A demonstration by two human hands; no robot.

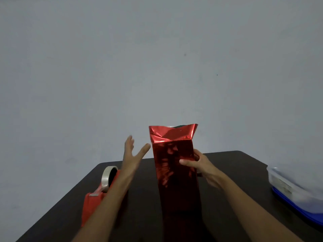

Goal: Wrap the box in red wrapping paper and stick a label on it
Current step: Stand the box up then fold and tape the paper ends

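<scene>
Head view: the red-wrapped box [174, 173] is upright over the counter [143, 198], its base cut off. My right grip [201, 167] clasps its right side and my left grip [132, 154] is spread beside it. My forearm half hides the tape dispenser [97, 196]. At the right edge is a blurred container [293, 187].

Dark, near-black counter [244, 169] with a rounded far corner, plain pale grey-blue wall [157, 58] rising behind the counter and filling the view above it, a few tiny dark specks on the wall, dim even light.
</scene>
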